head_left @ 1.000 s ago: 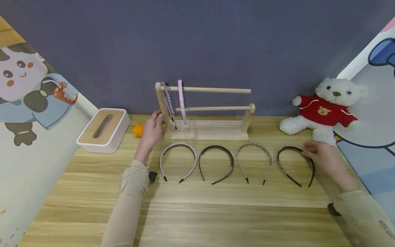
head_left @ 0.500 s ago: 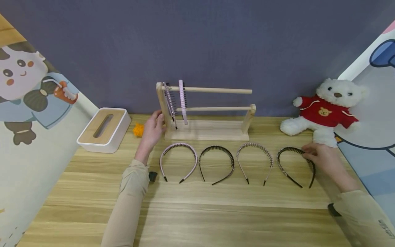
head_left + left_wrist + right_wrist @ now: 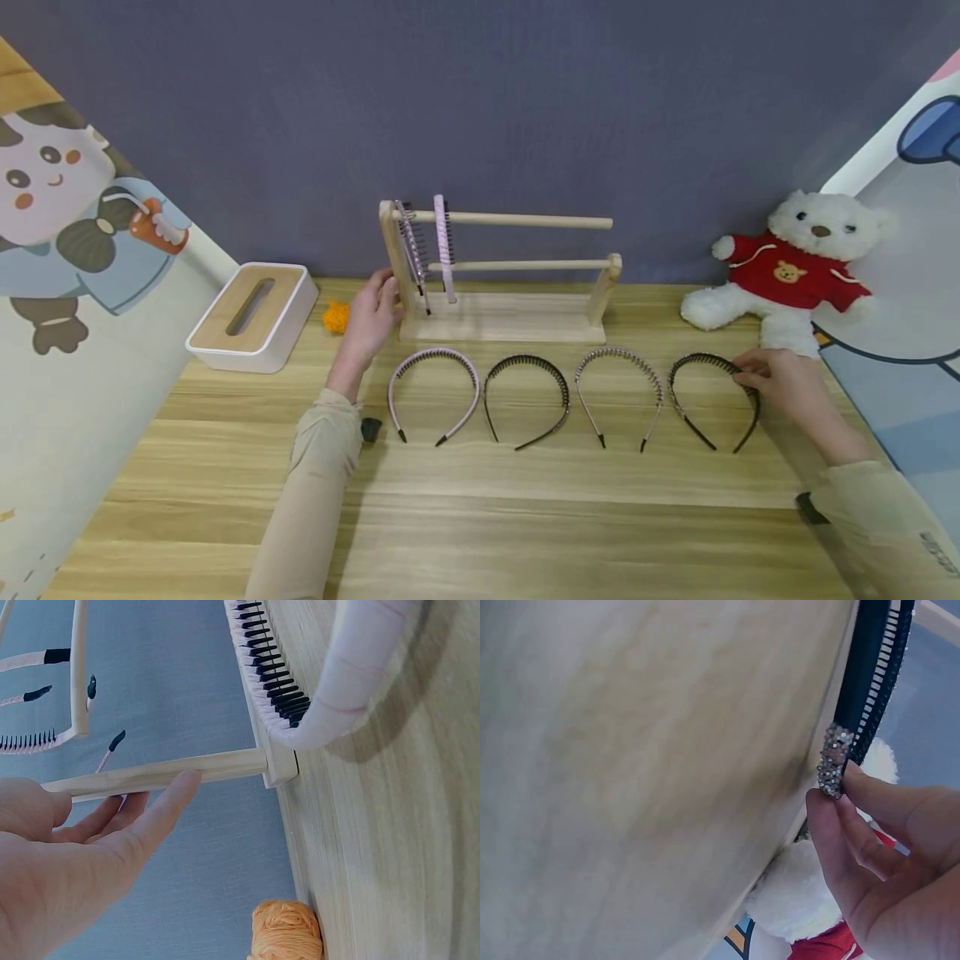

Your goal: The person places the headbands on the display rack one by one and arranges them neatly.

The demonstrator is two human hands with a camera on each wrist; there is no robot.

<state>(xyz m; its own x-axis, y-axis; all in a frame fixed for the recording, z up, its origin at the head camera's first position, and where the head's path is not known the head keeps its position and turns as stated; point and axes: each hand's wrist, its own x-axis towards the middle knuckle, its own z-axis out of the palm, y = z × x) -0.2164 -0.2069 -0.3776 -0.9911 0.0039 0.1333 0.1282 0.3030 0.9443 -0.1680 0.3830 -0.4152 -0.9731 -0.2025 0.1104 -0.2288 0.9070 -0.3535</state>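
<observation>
My right hand [image 3: 787, 387] pinches the top right part of a black toothed headband [image 3: 705, 358] at the right end of the table row. In the right wrist view, thumb and fingers hold the headband [image 3: 874, 675] at its rhinestone-covered stretch. My left hand [image 3: 372, 315] grips the left post of a wooden headband rack [image 3: 517, 317]; the left wrist view shows one finger along the post [image 3: 232, 765] and others behind it. On the rack's bar hang a pink-wrapped headband [image 3: 442, 242] and, beside the left post, a thin, pale beaded headband [image 3: 411, 246].
Left of the held headband lie a pale beaded headband [image 3: 618, 354], a black headband [image 3: 525, 359] and a pink headband [image 3: 437, 351]. A tissue box [image 3: 288, 333] and orange yarn ball [image 3: 335, 317] stand left; a white teddy bear [image 3: 795, 271] sits back right.
My right hand has taken hold of the black headband, whose arch and tips have shifted slightly left and up. The left hand stays at the rack post.
</observation>
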